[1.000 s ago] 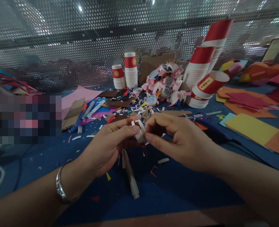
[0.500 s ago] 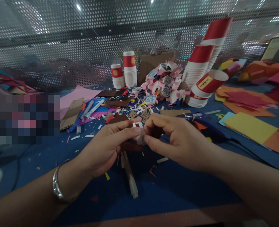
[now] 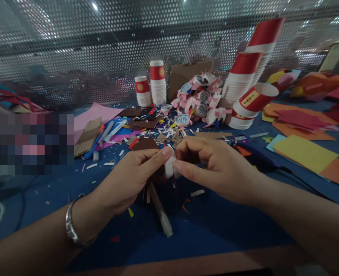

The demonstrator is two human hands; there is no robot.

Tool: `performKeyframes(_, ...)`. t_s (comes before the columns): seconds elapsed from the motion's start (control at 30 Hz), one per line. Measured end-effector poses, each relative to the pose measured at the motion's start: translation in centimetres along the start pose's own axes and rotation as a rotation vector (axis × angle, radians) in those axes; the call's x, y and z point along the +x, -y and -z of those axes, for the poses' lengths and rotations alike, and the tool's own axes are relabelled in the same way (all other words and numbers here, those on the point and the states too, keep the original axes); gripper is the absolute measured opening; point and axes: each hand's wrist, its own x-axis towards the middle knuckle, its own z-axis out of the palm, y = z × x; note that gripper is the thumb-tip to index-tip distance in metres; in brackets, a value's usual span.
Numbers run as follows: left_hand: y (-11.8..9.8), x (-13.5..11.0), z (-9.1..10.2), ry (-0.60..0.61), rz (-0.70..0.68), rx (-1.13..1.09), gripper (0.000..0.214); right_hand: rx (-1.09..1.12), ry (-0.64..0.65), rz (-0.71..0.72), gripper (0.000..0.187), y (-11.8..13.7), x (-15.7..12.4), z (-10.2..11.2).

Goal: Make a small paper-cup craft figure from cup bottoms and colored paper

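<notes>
Between my two hands, over the middle of the blue table, is a small folded white paper piece (image 3: 169,169). My left hand (image 3: 139,174) pinches its left side between thumb and fingers. From the right, the thumb and curled fingers of my right hand (image 3: 212,168) press on its other side. Part of the piece is hidden by my fingertips. Below my left hand a pale, translucent stick (image 3: 160,212) slants toward me, its far end out of sight behind the hand. A brown paper sheet (image 3: 145,144) lies just beyond my left fingers.
Stacked red-and-white paper cups (image 3: 240,84) lean at the back right, beside a heap of small pink-and-white paper crafts (image 3: 201,97). A blue corded tool (image 3: 257,156) lies right of my hand. Coloured sheets (image 3: 304,153) and pens (image 3: 114,130) lie around; paper scraps litter the cloth.
The white piece has turned, and its open, frame-like top no longer shows. My left thumb has shifted up along it, while both hands stay in nearly the same place.
</notes>
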Motion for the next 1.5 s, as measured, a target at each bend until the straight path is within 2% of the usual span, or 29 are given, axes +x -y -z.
performKeyframes(0.2,0.4,0.1,0.2,-0.020,-0.023,-0.077,0.035,-0.006,-0.038,0.016,0.008,0.0,-0.3,-0.2)
performKeyframes(0.57,0.2,0.2,0.4,0.028,-0.012,-0.080,0.033,0.016,-0.027,0.028,0.006,0.0,-0.2,-0.2)
performKeyframes(1.03,-0.5,-0.1,0.5,0.018,0.086,-0.069,0.036,0.045,0.035,-0.025,0.005,0.4,-0.4,-0.3)
performKeyframes(1.5,-0.5,0.4,1.2,0.120,0.154,-0.145,0.031,0.061,0.047,-0.021,0.005,0.6,-0.4,-0.4)
